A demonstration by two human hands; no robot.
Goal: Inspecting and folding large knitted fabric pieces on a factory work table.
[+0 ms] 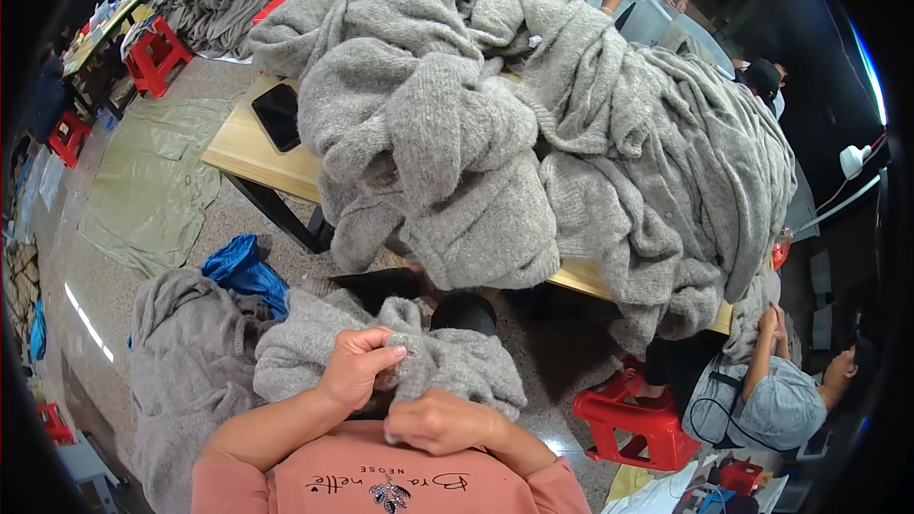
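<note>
I see the left hand [357, 368] with its thumb and forefinger brought close together on a fold of a grey knit garment [471, 371], which lies bunched across the wearer's lap. Just beside it, nearer the pink shirt [409, 476], the right hand [438, 421] is curled into a loose fist; from my view I cannot tell whether it grips anything, as the fingers are turned under.

To the left of the lap I make out a heap of darker grey knitwear [186, 371], with a crumpled bright blue cloth [246, 271] just beyond it. Ahead of the hands I have a light wooden surface [252, 152] bearing a tall pile of grey knitwear [447, 152] that drapes over its near edge. A black smartphone [276, 117] lies on the left end, just beside the pile.

On my right I see a red plastic stool [638, 419] and, near it, a seated co-worker [762, 405] in a pale grey-blue top. Farther left, an olive sheet [152, 176] is spread on the speckled floor [105, 295], and another red stool [157, 57] stands past it.
</note>
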